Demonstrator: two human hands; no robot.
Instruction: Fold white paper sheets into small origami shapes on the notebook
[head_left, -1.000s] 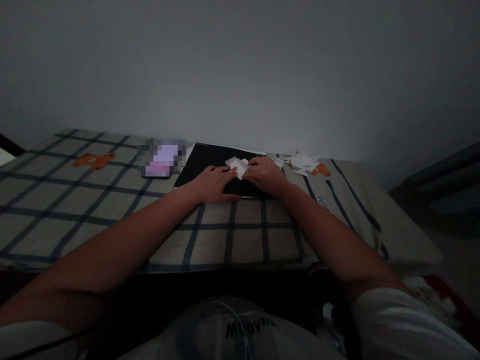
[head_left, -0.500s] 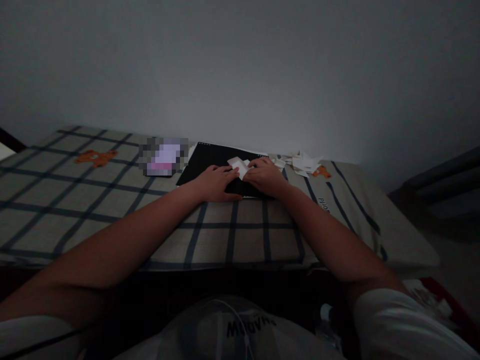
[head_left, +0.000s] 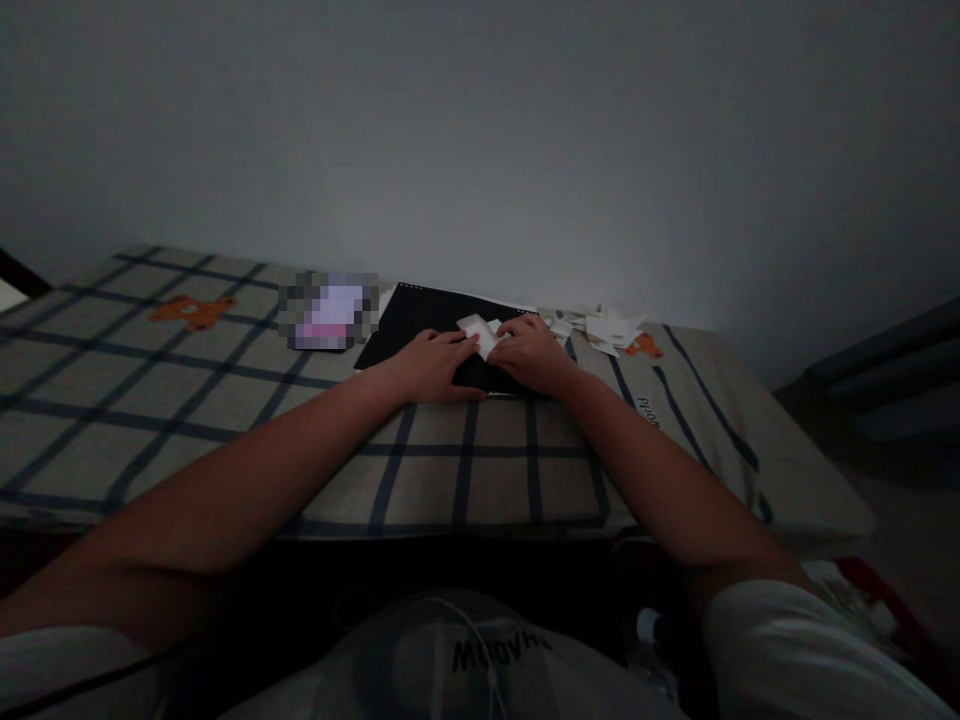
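A small piece of folded white paper [head_left: 484, 336] lies on a black spiral-bound pad [head_left: 412, 318]. My left hand [head_left: 435, 365] rests flat on the pad, fingers stretched out, its fingertips pressing the paper's left side. On the paper's right side, my right hand [head_left: 534, 352] has its fingers bent and drawn together, gripping the edge. Its palm and part of the paper are hidden beneath the fingers.
A pile of white paper pieces [head_left: 611, 328] lies right of the pad. A phone with a lit, blurred screen [head_left: 330, 312] lies to the left. The checked cloth [head_left: 187, 400] covers the table, which meets a wall [head_left: 480, 150]. A bottle [head_left: 651, 640] stands below the table edge.
The view has shifted very slightly. Both hands and the paper stay in practically the same place, with no visible change of grip.
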